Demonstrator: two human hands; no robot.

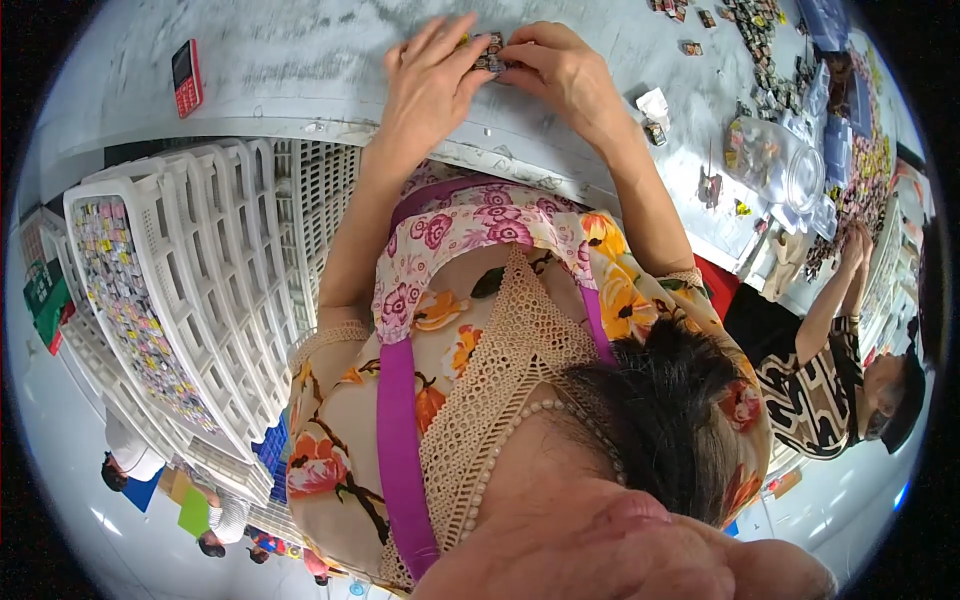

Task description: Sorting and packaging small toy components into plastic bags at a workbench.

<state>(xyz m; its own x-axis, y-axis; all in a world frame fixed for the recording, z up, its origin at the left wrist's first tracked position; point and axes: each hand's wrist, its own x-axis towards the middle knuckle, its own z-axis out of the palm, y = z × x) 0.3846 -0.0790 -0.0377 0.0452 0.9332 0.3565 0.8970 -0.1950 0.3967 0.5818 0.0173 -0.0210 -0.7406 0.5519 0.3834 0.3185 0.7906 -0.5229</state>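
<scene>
At the table's near edge, both my hands meet around a cluster of small dark printed pieces (489, 54). My left hand (428, 82) rests on its left side, fingers long and slightly parted, with thumb and forefinger against the pieces. From the right, my right hand (568, 80) is closed, thumb and fingertips pinching the cluster's edge. A speck of yellow shows between the left fingers. The fingers partly hide the pieces, so their exact kind is unclear.
A red phone (187, 80) lies at left on the grey table (290, 70). Loose pieces (765, 60) spread at right, near a clear plastic jar (775, 165) and a white scrap (653, 104). White crates (200, 220) stand lower left. Another person (830, 370) works at right.
</scene>
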